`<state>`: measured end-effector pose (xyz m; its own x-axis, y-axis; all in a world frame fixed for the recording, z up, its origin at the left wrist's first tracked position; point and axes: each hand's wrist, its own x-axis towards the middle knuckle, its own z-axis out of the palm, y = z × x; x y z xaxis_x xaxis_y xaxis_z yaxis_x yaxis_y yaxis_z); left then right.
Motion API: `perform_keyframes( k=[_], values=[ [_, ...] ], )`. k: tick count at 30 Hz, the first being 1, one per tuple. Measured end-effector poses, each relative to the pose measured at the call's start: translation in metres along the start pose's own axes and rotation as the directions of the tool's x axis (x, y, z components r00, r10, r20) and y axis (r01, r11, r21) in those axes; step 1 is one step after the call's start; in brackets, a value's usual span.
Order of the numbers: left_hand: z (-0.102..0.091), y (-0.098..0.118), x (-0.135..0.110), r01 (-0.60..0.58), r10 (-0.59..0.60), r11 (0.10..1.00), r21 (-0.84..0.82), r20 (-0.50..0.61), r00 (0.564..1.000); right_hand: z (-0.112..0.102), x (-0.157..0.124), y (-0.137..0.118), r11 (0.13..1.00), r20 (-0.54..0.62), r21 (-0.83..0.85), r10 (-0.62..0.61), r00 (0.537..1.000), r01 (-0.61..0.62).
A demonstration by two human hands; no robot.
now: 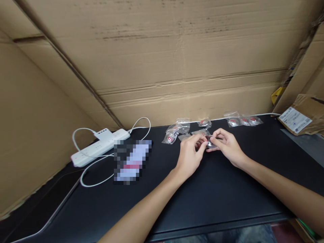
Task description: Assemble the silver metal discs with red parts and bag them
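Both my hands meet over the middle of a black table (215, 189). My left hand (190, 153) and my right hand (226, 145) pinch the same small clear plastic packet (210, 141) between thumbs and fingertips; something round and silvery shows inside it. Just behind my hands lie more small clear packets (174, 133) with round red-and-silver pieces in them, and another group of packets (241, 120) lies at the table's far edge to the right.
A white power strip (98, 146) with white cables lies at the left, with a blurred-out flat object (133, 161) beside it. Cardboard sheets (162, 60) wall in the back and left. A cardboard box with a white label (295, 119) sits at the right.
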<state>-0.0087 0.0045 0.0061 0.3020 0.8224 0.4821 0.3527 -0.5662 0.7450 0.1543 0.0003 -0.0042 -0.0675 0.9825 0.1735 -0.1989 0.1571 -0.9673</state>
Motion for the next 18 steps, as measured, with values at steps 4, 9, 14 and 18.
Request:
perform_keyframes(
  k=[4,9,14,18],
  values=[
    [0.0022,-0.0022,-0.0019,-0.096,0.100,0.987,0.131,-0.024,0.995,0.0037,-0.0023,0.0013,1.000,0.012,0.007,0.013,1.000,-0.013],
    [0.0043,-0.0031,-0.0033,-0.107,0.112,0.979,0.173,-0.022,0.993,0.0042,-0.0021,0.0033,1.000,0.008,0.004,0.001,1.000,-0.001],
    [0.0072,0.0017,-0.0027,-0.014,0.017,0.997,0.081,-0.027,0.999,0.0050,-0.0033,0.0046,0.999,-0.002,-0.037,-0.030,1.000,0.030],
    [0.0100,0.0012,-0.0017,0.190,-0.200,0.967,-0.167,-0.046,0.979,0.0072,-0.0047,0.0049,0.996,0.036,-0.048,-0.068,0.997,0.070]
  ],
)
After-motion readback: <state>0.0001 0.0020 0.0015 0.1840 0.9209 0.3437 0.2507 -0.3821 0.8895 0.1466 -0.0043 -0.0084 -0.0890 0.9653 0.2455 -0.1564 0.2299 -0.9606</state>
